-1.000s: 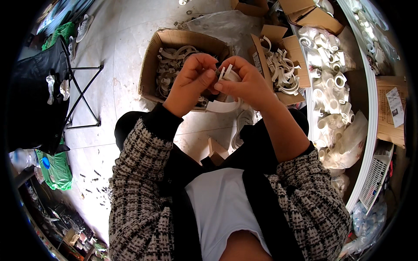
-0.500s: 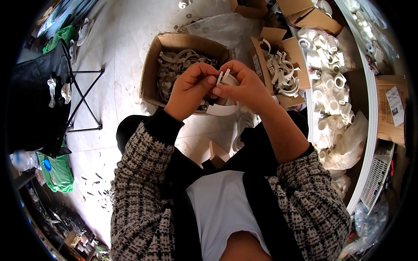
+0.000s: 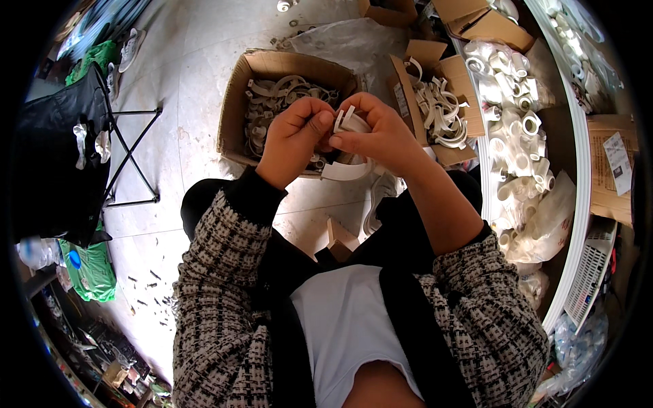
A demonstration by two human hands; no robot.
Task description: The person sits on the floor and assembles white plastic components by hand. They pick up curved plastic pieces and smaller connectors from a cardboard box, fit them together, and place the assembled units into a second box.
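Note:
My right hand (image 3: pixel 373 136) is closed around a curved white plastic pipe clamp (image 3: pixel 345 171), whose broad band hangs below the fingers. Two flat end tabs of the clamp stick up between the thumb and forefinger. Beside these tabs, my left hand (image 3: pixel 299 139) is pinched closed, thumb against forefinger; whatever lies between those fingertips is too small to make out. Both hands are over the near right part of an open cardboard box (image 3: pixel 235 102), which holds many loose clamps and clamp parts (image 3: pixel 286 90).
A smaller cardboard box (image 3: pixel 403 92) of white clamps (image 3: pixel 445 112) stands to the right. Past it, a white-edged shelf (image 3: pixel 568 272) carries bagged white pipe fittings (image 3: pixel 520 146). A black folding chair (image 3: pixel 61 156) is at left, and dark bits (image 3: pixel 146 289) are scattered on the floor.
The clamp in my right hand has tilted slightly, its tabs shifting a little left. My left fingertips have moved slightly and remain pinched.

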